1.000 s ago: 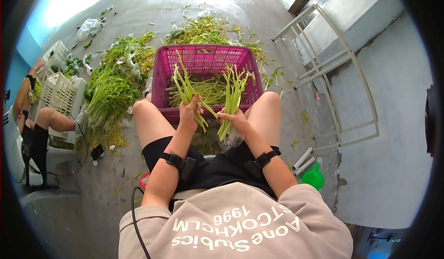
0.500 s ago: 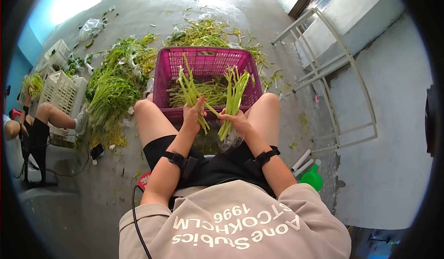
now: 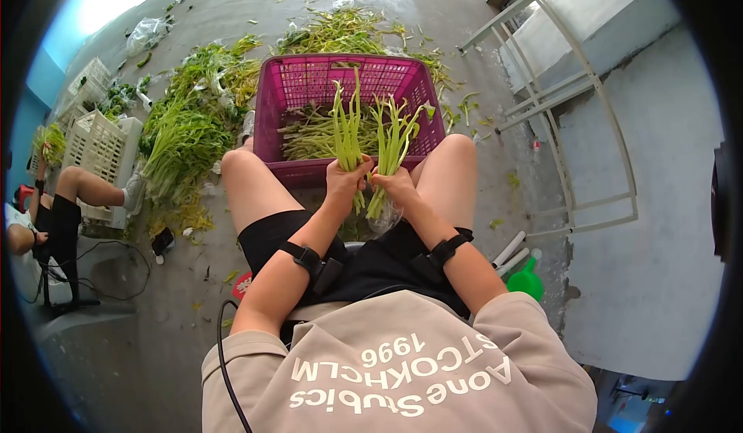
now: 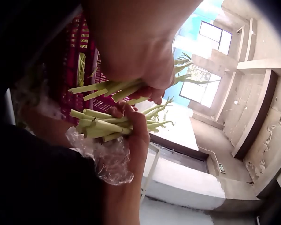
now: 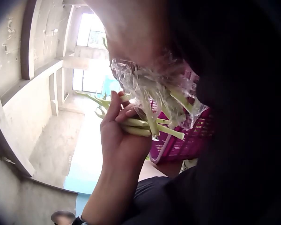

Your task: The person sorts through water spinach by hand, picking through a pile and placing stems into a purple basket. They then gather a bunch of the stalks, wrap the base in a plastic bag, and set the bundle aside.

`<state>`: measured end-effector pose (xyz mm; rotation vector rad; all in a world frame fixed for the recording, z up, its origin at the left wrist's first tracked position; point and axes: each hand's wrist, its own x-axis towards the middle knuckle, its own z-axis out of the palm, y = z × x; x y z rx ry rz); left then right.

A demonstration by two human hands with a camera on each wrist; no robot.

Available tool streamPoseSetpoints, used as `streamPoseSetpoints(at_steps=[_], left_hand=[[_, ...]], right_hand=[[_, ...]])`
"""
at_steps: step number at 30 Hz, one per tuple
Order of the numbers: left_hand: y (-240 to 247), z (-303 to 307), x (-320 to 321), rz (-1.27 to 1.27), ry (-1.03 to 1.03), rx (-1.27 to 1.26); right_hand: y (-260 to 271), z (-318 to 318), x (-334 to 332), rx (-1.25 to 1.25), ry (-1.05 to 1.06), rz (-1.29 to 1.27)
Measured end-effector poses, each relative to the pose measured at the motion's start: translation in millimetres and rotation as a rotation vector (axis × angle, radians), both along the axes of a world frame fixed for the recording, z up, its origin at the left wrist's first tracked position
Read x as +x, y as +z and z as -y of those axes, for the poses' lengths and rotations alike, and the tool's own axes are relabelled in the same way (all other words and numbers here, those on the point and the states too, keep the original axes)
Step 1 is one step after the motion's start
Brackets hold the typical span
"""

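Observation:
In the head view my left hand (image 3: 346, 177) grips a bunch of green stalks (image 3: 346, 131) upright over my lap. Right beside it my right hand (image 3: 393, 186) grips a second bunch (image 3: 395, 143), with a clear plastic bag (image 3: 385, 219) hanging under that fist. The two hands touch. A pink basket (image 3: 309, 85) with more cut stalks stands on the floor between my knees. The left wrist view shows the left hand (image 4: 136, 56) curled round its stalks (image 4: 107, 88) and the right hand (image 4: 136, 133) round its own, plastic (image 4: 107, 161) below. The right wrist view shows the left hand (image 5: 122, 136) and the plastic (image 5: 154, 89).
A heap of leafy greens (image 3: 190, 135) lies on the concrete floor left of the basket, with more behind it. White crates (image 3: 97, 143) and another seated person (image 3: 46, 216) are at far left. A white metal frame (image 3: 557, 123), white tubes (image 3: 507, 251) and a green watering can (image 3: 526, 282) are at right.
My left hand has swung its bunch upright and moved right until it meets my right hand. The two bunches now stand side by side.

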<state>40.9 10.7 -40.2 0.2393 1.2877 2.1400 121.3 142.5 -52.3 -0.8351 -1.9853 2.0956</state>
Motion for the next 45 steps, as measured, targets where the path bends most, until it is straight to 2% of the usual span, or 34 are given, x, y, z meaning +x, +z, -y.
streamPoseSetpoints(at_steps=[2,4,6,8,12,17,23,25,26,29,34,36,40,42,44,45], left_hand=[[7.9,-0.4,0.4,-0.010,0.001,-0.009],[14.7,1.0,-3.3,0.048,0.096,0.091],[12.6,5.9,-15.9,0.051,0.092,0.121],[7.6,11.8,-23.4,0.088,0.117,0.127],[10.5,13.9,-28.6,0.175,0.148,0.153],[-1.3,13.6,-30.8,0.127,0.135,0.082],[-8.6,11.8,-33.1,0.200,0.061,0.140],[-6.6,9.0,-30.5,0.189,-0.077,0.042],[-8.0,6.9,-28.8,0.189,-0.077,0.042],[-9.5,3.3,-22.5,0.114,-0.191,-0.005],[3.4,7.3,-20.8,0.009,-0.238,-0.139],[5.1,9.0,-22.3,-0.053,-0.259,-0.173],[6.2,12.2,-27.9,-0.048,-0.174,-0.187],[4.0,14.3,-37.9,-0.014,-0.112,-0.150],[2.5,16.5,-44.1,0.134,0.086,0.061],[0.9,18.5,-47.7,0.120,0.118,0.101]], right_hand=[[0.6,-4.4,-1.8,0.105,0.019,0.127],[-6.0,-7.5,-0.3,0.109,0.009,0.141],[-15.4,-9.7,3.5,0.102,-0.009,0.163],[-1.9,-7.8,3.1,-0.148,-0.037,0.086],[13.0,-3.1,2.5,-0.209,0.077,0.022],[21.6,-3.9,3.7,-0.168,0.117,0.032],[27.4,-5.9,2.4,-0.230,0.103,0.042],[25.9,-5.5,2.1,-0.273,0.110,0.028],[23.4,-5.3,1.2,-0.268,0.144,-0.026],[25.8,-4.4,3.0,-0.285,0.167,-0.045],[37.5,0.9,7.0,-0.295,0.196,-0.047],[31.3,0.4,6.4,-0.224,0.239,-0.088],[31.3,-1.3,5.5,-0.153,0.266,-0.100],[32.9,-2.9,5.2,-0.172,0.239,0.063],[31.4,-2.9,4.9,-0.191,0.241,0.042],[30.7,-3.3,5.1,-0.209,0.244,0.022]])
